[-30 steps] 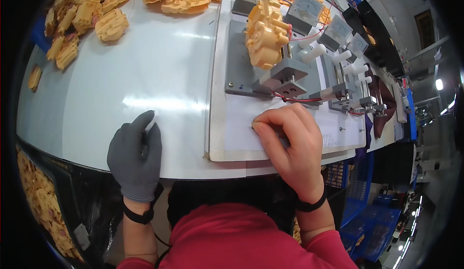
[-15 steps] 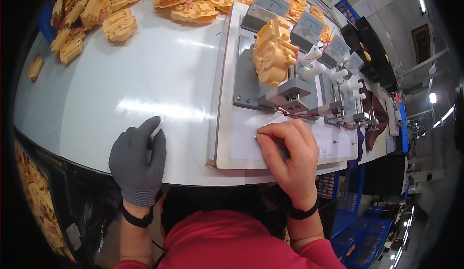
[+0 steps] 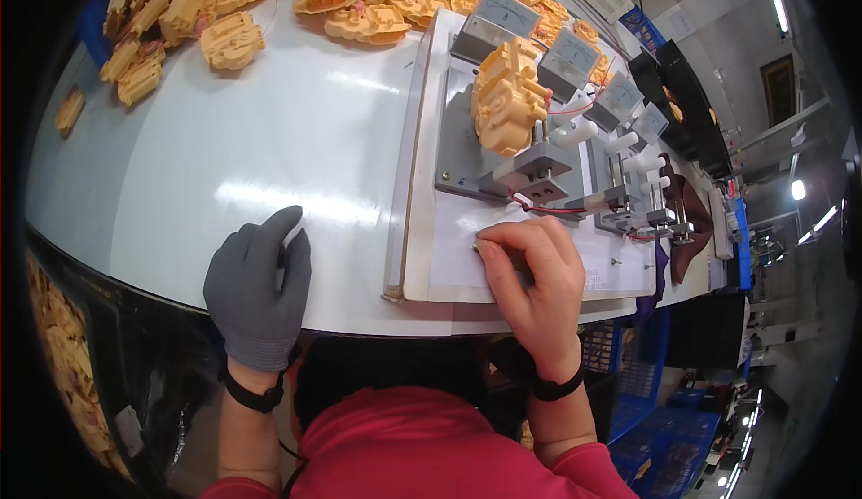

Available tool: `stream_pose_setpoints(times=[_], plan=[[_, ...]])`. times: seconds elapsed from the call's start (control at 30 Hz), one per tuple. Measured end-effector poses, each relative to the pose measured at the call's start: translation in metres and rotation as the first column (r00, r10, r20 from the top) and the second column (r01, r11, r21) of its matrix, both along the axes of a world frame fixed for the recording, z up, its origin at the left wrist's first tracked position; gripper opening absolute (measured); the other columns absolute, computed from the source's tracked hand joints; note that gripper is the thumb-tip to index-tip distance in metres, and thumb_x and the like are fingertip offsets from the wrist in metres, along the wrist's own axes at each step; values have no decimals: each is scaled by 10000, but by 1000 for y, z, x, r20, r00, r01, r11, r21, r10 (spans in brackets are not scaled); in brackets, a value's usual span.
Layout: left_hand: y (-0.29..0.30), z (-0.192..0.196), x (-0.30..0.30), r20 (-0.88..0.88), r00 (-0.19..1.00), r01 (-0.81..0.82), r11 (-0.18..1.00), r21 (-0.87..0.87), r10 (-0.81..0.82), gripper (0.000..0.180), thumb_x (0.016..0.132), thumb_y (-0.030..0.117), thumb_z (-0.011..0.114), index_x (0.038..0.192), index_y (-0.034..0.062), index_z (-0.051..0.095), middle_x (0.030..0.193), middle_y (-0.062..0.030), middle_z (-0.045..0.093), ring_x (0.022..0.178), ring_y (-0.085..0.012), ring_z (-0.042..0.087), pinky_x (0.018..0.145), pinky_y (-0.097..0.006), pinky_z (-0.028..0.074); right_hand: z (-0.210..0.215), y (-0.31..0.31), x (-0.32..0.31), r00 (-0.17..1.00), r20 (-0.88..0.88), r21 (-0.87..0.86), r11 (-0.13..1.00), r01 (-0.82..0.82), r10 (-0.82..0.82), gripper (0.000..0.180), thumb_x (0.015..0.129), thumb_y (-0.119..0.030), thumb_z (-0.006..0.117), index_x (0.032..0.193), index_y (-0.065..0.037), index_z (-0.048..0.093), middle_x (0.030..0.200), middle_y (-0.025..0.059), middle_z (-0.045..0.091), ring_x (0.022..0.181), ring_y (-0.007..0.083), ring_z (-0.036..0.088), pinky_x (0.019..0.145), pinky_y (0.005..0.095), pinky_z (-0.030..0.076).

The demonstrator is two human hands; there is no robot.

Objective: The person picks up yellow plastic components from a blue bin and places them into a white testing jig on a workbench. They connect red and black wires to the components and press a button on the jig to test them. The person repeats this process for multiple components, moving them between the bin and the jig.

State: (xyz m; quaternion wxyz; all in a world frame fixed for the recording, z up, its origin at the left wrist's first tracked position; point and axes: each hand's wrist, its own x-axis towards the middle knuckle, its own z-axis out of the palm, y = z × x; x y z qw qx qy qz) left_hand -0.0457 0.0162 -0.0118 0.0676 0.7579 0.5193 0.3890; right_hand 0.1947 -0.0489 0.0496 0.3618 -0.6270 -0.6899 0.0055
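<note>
Head view: right hand point(image 3: 536, 270) closed in a pinch, thumb and index finger gripping a small piece point(image 3: 477, 245), too small to identify, above the white board point(image 3: 417, 261). Gloved left hand point(image 3: 257, 279) part-open, thumb apart from index finger, back upward, over the tabletop point(image 3: 215, 131).

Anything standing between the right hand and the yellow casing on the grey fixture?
Yes: a grey block and, just below it in view, red and black wires lie between the right hand and the yellow casing.
</note>
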Motion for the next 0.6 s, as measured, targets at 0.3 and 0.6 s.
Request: stream_pose_setpoints(times=[0.3,0.6], plan=[[-3,-3,-7,18,1000,-17,999,50,16,209,822,89,704,1030,102,697,669,-21,517,606,-187,516,574,-335,427,113,-16,22,993,48,-296,951,-92,111,464,811,-67,750,1253,-71,609,1100,65,662,870,136,593,772,283,451],[2,-6,-5,109,994,12,998,56,-18,204,829,111,701,1033,110,692,676,-29,506,593,-193,506,554,-342,419,158,98,17,956,185,-761,649,-7,227,414,1004,-345,575,1323,-82,562,1123,88,629,1005,124,590,870,264,471]])
